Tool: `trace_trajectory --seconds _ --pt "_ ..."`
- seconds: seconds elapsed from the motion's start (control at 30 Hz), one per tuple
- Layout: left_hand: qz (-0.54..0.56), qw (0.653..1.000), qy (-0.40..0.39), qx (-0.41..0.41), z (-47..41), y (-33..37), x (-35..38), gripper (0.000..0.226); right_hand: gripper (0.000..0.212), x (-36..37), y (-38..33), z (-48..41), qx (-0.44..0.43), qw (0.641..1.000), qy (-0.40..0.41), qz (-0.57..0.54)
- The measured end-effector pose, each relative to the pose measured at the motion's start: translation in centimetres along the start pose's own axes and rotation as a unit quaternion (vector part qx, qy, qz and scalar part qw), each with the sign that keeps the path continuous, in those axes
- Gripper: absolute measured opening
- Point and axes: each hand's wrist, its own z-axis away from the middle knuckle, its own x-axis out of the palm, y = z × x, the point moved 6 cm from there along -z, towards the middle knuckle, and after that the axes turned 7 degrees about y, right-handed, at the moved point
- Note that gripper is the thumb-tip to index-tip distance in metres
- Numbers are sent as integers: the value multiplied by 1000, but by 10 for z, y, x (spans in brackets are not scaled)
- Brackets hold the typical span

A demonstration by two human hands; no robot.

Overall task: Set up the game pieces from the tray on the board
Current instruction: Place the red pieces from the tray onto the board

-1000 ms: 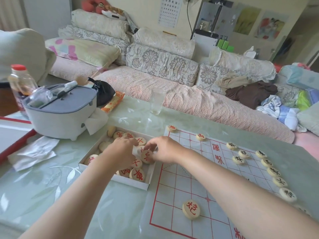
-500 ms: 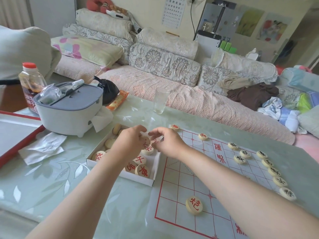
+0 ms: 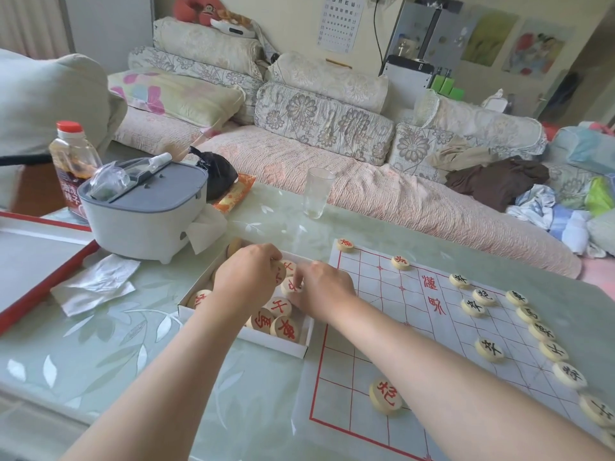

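Note:
A white cardboard tray point(image 3: 276, 345) lies left of the paper board point(image 3: 416, 331) and holds several round wooden pieces with red characters point(image 3: 283, 328). My left hand point(image 3: 246, 281) is curled over the tray's middle, its fingertips gripping a red piece point(image 3: 278, 271). My right hand point(image 3: 324, 291) reaches into the tray from the board side and pinches another red piece point(image 3: 291, 286). On the board stand three red pieces: at the far corner point(image 3: 345, 244), further along the far edge point(image 3: 400, 262) and near me point(image 3: 385, 396). Several black-character pieces point(image 3: 489, 349) line the board's right side.
A grey-lidded white appliance point(image 3: 143, 214) stands behind the tray with crumpled tissue point(image 3: 96, 284) beside it. A glass point(image 3: 316, 197) stands at the table's far edge, with a sauce bottle point(image 3: 74, 161) at the left. A red-edged tray point(image 3: 40, 257) lies at the left.
Both hands, lifted just above the tray half a second ago, have come back down among its pieces. The pieces on the board have not moved.

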Motion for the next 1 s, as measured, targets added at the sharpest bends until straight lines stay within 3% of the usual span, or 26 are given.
trace_trajectory --seconds 0.2,0.33,0.53,0.73,1.0 --pt "-11 1000 -8 -8 -1 0 4 28 20 0 -4 2 22 999 19 -16" --pt "-5 1000 1 -5 -1 5 3 28 16 -5 10 3 89 991 -1 -97" --pt "57 998 27 -2 -1 6 2 27 32 -38 58 3 133 969 87 -190" --pt "81 997 4 -1 -1 21 14 26 30 -31 95 28 158 976 38 -144" --pt "133 991 -2 14 7 52 19 28 24 -10 79 40 99 989 10 -105"
